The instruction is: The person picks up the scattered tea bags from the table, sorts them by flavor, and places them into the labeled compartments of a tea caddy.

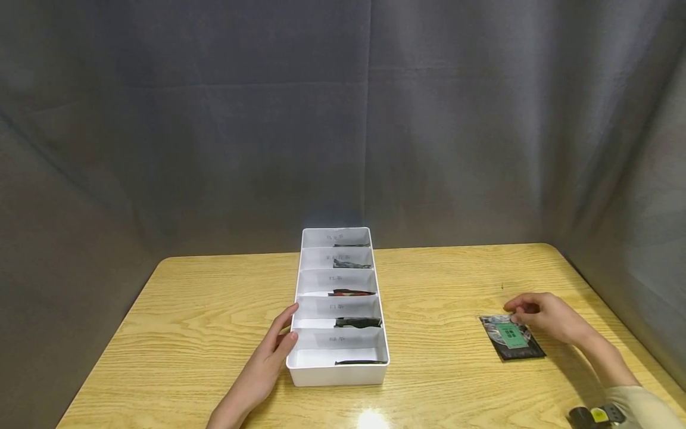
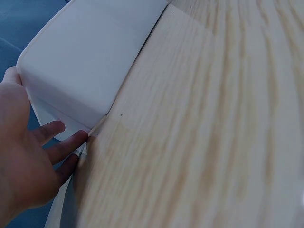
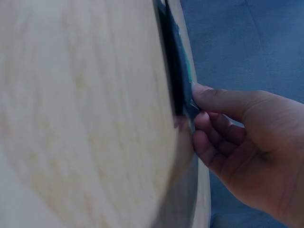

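Note:
A long white divided box [image 1: 339, 375] stands on the table, its compartments lined up front to back with a small label in each. My left hand [image 1: 262, 363] rests against its left side, thumb and forefinger at the rim; in the left wrist view the other fingers [image 2: 69, 145] reach down the wall, fairly straight. Over to the right lies a dark tea packet [image 1: 527, 350] with a green label. My right hand [image 1: 552, 319] pinches its far right corner, and in the right wrist view that corner [image 3: 194, 108] sits between thumb and fingertips.
Flat dark packets [image 1: 358, 322] lie at the right side of the box's compartments, a red one [image 1: 351, 292] in the middle. The wooden table [image 1: 214, 322] ends at a grey curtain [image 1: 257, 149] behind and on both sides. The right wrist wears a dark band [image 1: 611, 413].

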Demonstrator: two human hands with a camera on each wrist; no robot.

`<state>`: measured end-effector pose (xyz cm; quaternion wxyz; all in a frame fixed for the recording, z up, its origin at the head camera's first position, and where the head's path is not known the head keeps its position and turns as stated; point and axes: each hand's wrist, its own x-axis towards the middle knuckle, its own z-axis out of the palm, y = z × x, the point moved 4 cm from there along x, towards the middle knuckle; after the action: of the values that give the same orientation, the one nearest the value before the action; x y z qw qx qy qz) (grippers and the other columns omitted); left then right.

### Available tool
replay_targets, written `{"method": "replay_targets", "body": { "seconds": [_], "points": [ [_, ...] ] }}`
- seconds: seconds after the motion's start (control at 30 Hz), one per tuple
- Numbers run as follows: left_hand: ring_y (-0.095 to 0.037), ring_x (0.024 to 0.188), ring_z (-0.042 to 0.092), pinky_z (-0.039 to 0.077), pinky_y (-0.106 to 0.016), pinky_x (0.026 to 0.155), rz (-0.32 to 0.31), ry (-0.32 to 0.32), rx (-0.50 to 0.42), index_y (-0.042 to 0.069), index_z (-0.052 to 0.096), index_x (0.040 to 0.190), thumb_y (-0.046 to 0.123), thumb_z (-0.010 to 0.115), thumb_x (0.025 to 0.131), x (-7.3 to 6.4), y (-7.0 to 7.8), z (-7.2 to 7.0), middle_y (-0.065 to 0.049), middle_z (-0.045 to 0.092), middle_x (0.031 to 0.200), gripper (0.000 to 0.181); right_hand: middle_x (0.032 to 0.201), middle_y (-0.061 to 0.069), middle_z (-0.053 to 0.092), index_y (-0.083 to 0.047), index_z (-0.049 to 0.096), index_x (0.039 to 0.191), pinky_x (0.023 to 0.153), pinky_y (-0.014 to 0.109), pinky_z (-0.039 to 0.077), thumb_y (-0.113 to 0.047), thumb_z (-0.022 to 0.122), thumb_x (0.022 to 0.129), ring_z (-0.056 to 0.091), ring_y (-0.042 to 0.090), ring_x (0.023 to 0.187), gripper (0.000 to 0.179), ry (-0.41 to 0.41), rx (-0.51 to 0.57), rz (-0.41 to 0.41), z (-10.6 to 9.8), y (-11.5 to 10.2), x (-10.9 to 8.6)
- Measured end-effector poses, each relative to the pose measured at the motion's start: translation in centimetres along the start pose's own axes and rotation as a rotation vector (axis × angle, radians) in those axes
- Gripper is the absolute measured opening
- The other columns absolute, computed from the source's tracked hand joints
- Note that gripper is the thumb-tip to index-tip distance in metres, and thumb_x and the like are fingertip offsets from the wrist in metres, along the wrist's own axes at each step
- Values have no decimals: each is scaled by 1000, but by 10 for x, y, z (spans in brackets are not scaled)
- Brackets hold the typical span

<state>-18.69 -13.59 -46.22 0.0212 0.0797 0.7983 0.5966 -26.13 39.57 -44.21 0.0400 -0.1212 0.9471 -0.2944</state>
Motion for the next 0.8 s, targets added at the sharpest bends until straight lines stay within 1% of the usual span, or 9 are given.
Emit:
{"method": "replay_targets", "body": {
  "seconds": [0.13, 0.2, 0.37, 0.47, 0.53, 0.63, 0.8],
  "points": [
    [-35, 134, 47, 41, -50, 106, 1, 2, 1, 37, 33, 152, 36, 46, 106, 0, 0, 0, -12, 39, 152, 48, 93, 3, 69, -7, 73, 100, 64, 20, 46, -13, 70, 93, 51, -2, 75, 10, 33, -27, -23, -4, -5, 0],
    [-35, 135, 47, 41, -50, 106, 1, 1, 1, 37, 33, 152, 36, 46, 106, 0, 0, 0, -12, 39, 152, 48, 92, 3, 68, -8, 73, 98, 62, 21, 46, -10, 70, 92, 51, -2, 74, 7, 73, -26, -50, -7, -10, 0],
    [-36, 135, 47, 41, -50, 106, 7, -1, -4, 36, 33, 153, 35, 46, 106, -1, 1, 0, -12, 40, 152, 48, 90, 2, 68, -12, 74, 96, 58, 21, 43, -7, 70, 92, 48, -1, 70, 7, 198, -50, -131, -13, -34, 1],
    [-37, 135, 46, 41, -50, 106, 12, -3, -6, 34, 33, 153, 34, 45, 106, -1, 1, 0, -13, 39, 152, 48, 88, -1, 67, -15, 74, 95, 56, 21, 40, -8, 71, 91, 47, 1, 67, 8, 245, -53, -171, -15, -50, 1],
    [-37, 135, 46, 41, -51, 107, 11, -4, -8, 34, 33, 153, 34, 45, 106, -1, 0, 0, -13, 39, 152, 48, 86, -3, 66, -17, 74, 95, 55, 22, 40, -9, 72, 91, 47, 2, 67, 9, 263, -51, -198, -15, -61, 1],
    [-35, 135, 47, 41, -50, 107, 2, -4, -14, 37, 33, 152, 34, 46, 106, 0, -1, 0, -11, 39, 153, 48, 87, -5, 67, -18, 74, 95, 57, 21, 42, -8, 71, 91, 50, 1, 68, 11, 273, -45, -239, -14, -74, 1],
    [-36, 135, 47, 41, -50, 106, 12, -7, -20, 35, 33, 153, 33, 46, 106, 0, -1, 0, -13, 39, 152, 48, 86, -6, 68, -19, 74, 93, 61, 18, 46, -4, 72, 89, 54, 0, 70, 16, 294, -50, -305, -14, -95, 1]
  ]
}}
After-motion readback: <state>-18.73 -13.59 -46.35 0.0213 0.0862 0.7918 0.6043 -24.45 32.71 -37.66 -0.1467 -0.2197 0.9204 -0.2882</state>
